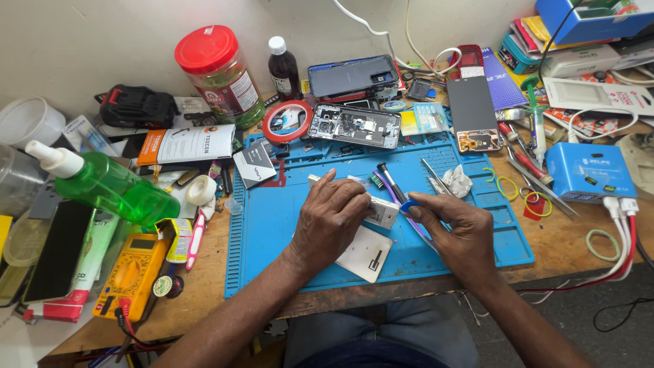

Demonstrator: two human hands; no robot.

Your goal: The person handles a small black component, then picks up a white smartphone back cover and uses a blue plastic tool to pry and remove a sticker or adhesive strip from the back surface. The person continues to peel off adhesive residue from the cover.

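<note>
My left hand (332, 218) presses down on a small white phone part (381, 212) that lies on the blue work mat (286, 204). Beside it, my right hand (453, 228) pinches a small blue pick (410, 204) at the part's right edge. A white flat piece (366, 253) sits on the mat just below my left hand. A brush with green bristles and a dark pen-like tool (390, 180) lie just beyond my fingers.
An opened phone (354, 125) and a red tape ring (287, 120) lie at the mat's far edge. A green spray bottle (112, 185) and yellow multimeter (133, 272) are at left. A blue box (589, 170), tweezers (436, 177) and cables are at right.
</note>
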